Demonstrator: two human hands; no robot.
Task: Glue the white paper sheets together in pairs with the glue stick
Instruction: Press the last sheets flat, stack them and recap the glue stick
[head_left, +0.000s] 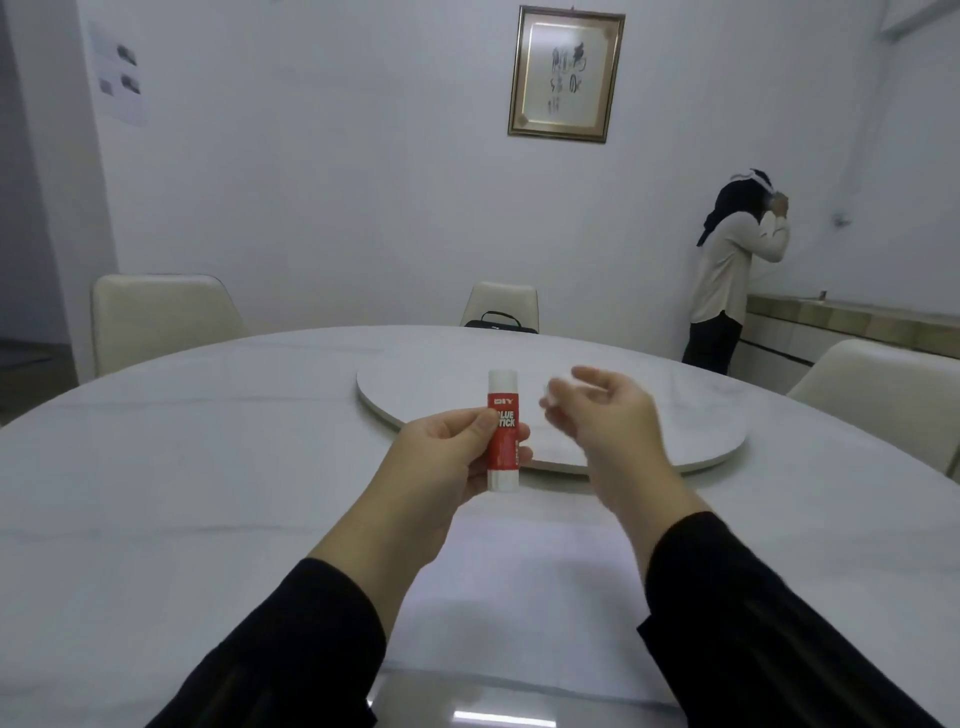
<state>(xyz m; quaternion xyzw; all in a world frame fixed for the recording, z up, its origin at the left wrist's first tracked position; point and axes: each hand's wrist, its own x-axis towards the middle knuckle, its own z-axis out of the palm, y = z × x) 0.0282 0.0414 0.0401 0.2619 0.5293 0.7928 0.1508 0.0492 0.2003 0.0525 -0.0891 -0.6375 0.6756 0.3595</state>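
Note:
My left hand holds a red and white glue stick upright above the table, thumb on its label, with a white end on top. My right hand hovers just right of the stick, blurred by motion, fingers loosely curled and apart, and I see nothing in it. White paper sheets lie flat on the table near the front edge, beneath and between my forearms, partly covered by my black sleeves.
The round white marble table carries a white turntable at its middle, just beyond my hands. Cream chairs stand around it, one with a black bag. A person stands at the far right by a counter.

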